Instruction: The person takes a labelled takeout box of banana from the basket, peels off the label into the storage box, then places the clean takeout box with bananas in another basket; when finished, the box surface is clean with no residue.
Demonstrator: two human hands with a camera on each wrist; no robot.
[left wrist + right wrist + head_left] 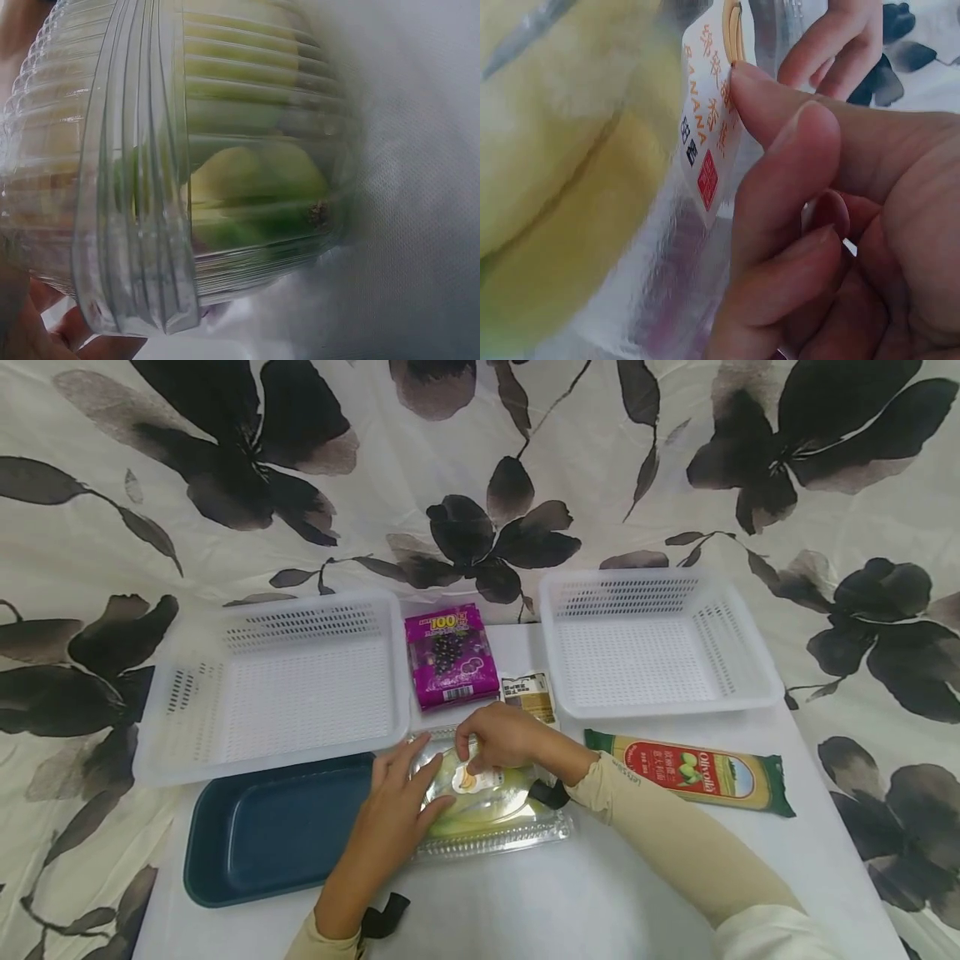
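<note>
In the head view a clear plastic clamshell [517, 837] of greenish-yellow bananas [480, 821] lies on the table. My left hand [397, 793] rests over its left side, fingers spread. Bent fingers of my right hand [504, 739] are over the lid, the thumb touching a white label [480, 778]. Up close in the right wrist view, the thumb tip meets the edge of the label [712, 120], which reads BANANA. Whether the label is pinched or only pressed cannot be told. The left wrist view shows the clamshell's ribbed side [142, 187], with fingers behind it.
Two white perforated baskets [300, 693] [637, 652] stand at the back. Between them lie a purple grape-pictured packet [450, 660] and a small brown-and-white packet [528, 696]. A dark blue tray [285, 827] is at the left, a red-labelled Olivoilà pasta packet [697, 770] at the right.
</note>
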